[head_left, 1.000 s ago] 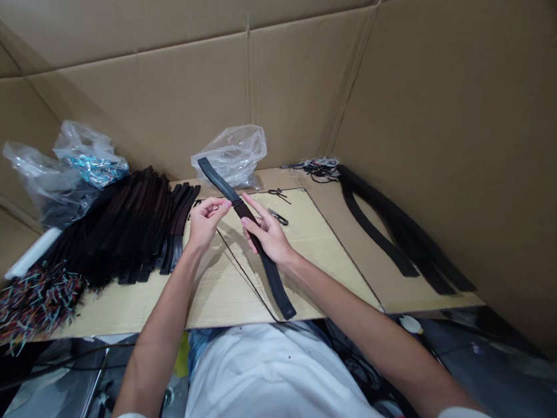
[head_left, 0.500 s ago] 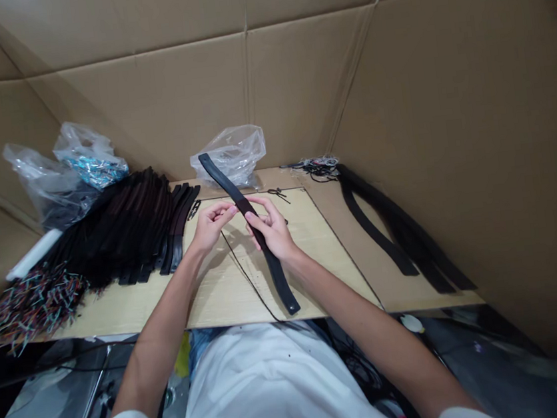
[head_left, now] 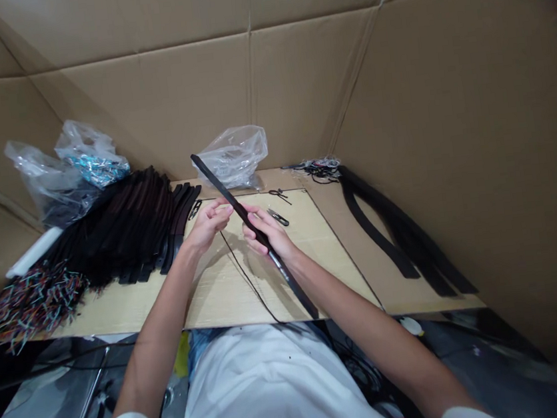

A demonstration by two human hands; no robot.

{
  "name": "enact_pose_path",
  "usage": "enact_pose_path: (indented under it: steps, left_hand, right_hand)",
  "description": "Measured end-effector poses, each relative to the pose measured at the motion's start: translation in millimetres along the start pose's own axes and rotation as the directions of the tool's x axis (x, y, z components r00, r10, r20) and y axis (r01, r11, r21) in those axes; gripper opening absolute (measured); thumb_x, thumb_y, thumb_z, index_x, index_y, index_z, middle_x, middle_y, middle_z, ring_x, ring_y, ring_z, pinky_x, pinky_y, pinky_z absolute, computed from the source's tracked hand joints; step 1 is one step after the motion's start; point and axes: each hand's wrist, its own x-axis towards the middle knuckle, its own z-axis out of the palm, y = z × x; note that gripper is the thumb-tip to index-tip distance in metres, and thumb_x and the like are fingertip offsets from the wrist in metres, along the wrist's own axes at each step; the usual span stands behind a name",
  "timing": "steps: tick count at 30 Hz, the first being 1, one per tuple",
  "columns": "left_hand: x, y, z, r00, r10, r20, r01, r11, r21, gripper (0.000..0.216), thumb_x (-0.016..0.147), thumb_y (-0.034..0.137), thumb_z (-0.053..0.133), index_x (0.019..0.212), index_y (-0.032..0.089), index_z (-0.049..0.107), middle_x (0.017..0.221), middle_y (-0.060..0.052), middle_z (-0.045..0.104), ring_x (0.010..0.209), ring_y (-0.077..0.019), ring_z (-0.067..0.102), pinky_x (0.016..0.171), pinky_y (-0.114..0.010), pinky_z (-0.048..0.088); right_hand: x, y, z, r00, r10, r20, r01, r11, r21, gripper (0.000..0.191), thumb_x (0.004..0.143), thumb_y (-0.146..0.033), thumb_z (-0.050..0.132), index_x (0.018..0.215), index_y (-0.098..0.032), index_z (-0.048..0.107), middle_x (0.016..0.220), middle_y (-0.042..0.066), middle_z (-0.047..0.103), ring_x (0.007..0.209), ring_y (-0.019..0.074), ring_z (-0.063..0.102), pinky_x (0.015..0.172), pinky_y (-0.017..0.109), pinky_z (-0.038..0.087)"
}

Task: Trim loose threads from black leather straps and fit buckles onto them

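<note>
A long black strap (head_left: 212, 178) is held up slantwise over the board, turned so its narrow edge faces me. My right hand (head_left: 270, 231) grips it near the middle, thumb on top and fingers behind. Close by on the left, my left hand (head_left: 209, 226) is closed in a pinch, its fingertips at the strap's edge. A thin black cord (head_left: 241, 269) runs down from under my left fingers to the board's front edge. What lies right between the left fingertips is too small to see. Small thread snips (head_left: 278, 217) lie just beyond my right hand.
At left lies a pile of dark straps (head_left: 127, 229) with coloured thread ends (head_left: 35, 304). Clear plastic bags (head_left: 235, 157) stand at the back; a bag with blue bits (head_left: 97, 164) is behind the pile. More black straps (head_left: 401, 228) lie right. Cardboard walls (head_left: 473, 113) enclose the table.
The strap has rolled from its broad face to its narrow edge, its lower end shifting right. My left hand is a little lower and the snips now show.
</note>
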Motion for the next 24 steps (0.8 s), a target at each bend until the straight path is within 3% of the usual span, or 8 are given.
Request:
enact_pose_path:
  steps: [2,5,9,12,17,24]
  left_hand:
    - [0,1,-1,1.000,0.007,0.000,-0.007,1.000,-0.005,0.056,0.072,0.056,0.098,0.104,0.016,0.076,0.061,0.011,0.033,0.052,-0.0050,0.021,0.055,-0.028,0.009]
    - [1,1,-3,0.997,0.043,-0.071,-0.042,0.999,0.008,0.052,0.069,0.055,0.099,0.089,0.015,0.073,0.062,0.009,0.040,0.052,-0.0042,0.025,0.055,-0.027,0.011]
    - [5,-1,-9,0.980,0.027,-0.198,-0.031,0.999,-0.019,0.052,0.062,0.050,0.103,0.085,0.015,0.073,0.064,0.006,0.050,0.052,-0.0037,0.030,0.053,-0.025,0.014]
    - [8,-4,-15,0.968,-0.025,-0.249,0.004,0.996,-0.086,0.052,0.058,0.043,0.105,0.088,0.013,0.075,0.067,0.005,0.056,0.051,-0.0026,0.032,0.052,-0.023,0.017]
    - [11,-9,-21,0.978,-0.115,-0.175,0.079,0.977,-0.196,0.041,0.065,0.030,0.101,0.091,0.009,0.077,0.068,0.003,0.058,0.048,-0.0006,0.027,0.049,-0.024,0.014]
    - [14,-13,-22,0.981,-0.185,-0.064,0.162,0.950,-0.266,0.030,0.069,0.020,0.096,0.089,0.010,0.075,0.057,0.010,0.038,0.046,-0.0020,0.023,0.048,-0.023,0.011]
  right_hand:
    - [1,-1,1,0.995,0.070,0.065,-0.071,0.997,0.018,0.051,0.097,-0.054,0.077,0.130,-0.026,0.051,0.069,-0.012,0.058,0.034,0.0045,0.032,0.032,0.016,0.023]
    - [10,-3,-2,0.980,0.167,0.108,-0.161,0.985,-0.068,0.044,0.099,-0.061,0.072,0.117,-0.026,0.050,0.072,-0.008,0.065,0.034,0.0065,0.038,0.029,0.017,0.025]
    - [33,-1,-11,0.983,0.181,0.037,-0.174,0.974,-0.144,0.042,0.096,-0.055,0.078,0.112,-0.023,0.056,0.086,0.001,0.075,0.051,0.0105,0.060,0.036,0.017,0.039]
    - [50,6,-16,0.990,0.143,0.007,-0.139,0.975,-0.172,0.037,0.094,-0.048,0.081,0.112,-0.019,0.065,0.087,0.002,0.075,0.057,0.0116,0.063,0.044,0.021,0.052]
    - [62,25,-22,0.992,0.105,-0.066,-0.115,0.978,-0.171,0.037,0.097,-0.050,0.078,0.109,-0.017,0.066,0.081,0.004,0.078,0.053,0.0139,0.066,0.049,0.026,0.059]
    - [47,28,-27,0.996,0.009,-0.091,-0.024,0.985,-0.173,0.059,0.086,-0.063,0.085,0.113,-0.025,0.050,0.081,0.002,0.081,0.047,0.0150,0.066,0.038,0.022,0.047]
